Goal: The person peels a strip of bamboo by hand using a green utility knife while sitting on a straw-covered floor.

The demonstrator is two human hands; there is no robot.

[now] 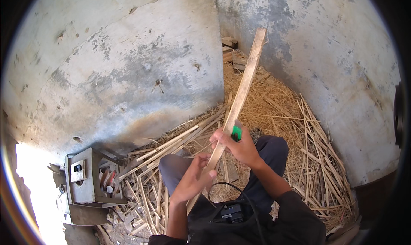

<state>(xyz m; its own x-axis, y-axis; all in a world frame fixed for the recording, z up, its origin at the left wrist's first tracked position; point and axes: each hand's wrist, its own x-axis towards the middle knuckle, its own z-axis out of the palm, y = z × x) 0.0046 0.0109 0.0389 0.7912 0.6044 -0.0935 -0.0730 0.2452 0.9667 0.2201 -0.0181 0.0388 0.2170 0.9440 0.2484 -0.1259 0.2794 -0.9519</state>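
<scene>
My left hand (192, 178) grips lower part of long wooden strip (239, 95), fingers wrapped around it. Strip runs over my lap, pointing toward 1 o'clock. My right hand (239, 146) holds strip higher, fingers closed, green tool (236, 133) pressed against it. Straw (278, 103) on floor behind; grey box (83, 180) at 8 o'clock.

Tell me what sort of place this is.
Probably a rough bamboo or wood-splitting workspace in a corner of stained concrete walls. Split strips and shavings cover the floor, the left hand grips a long slat, and the right hand holds a green-handled tool against it.
</scene>
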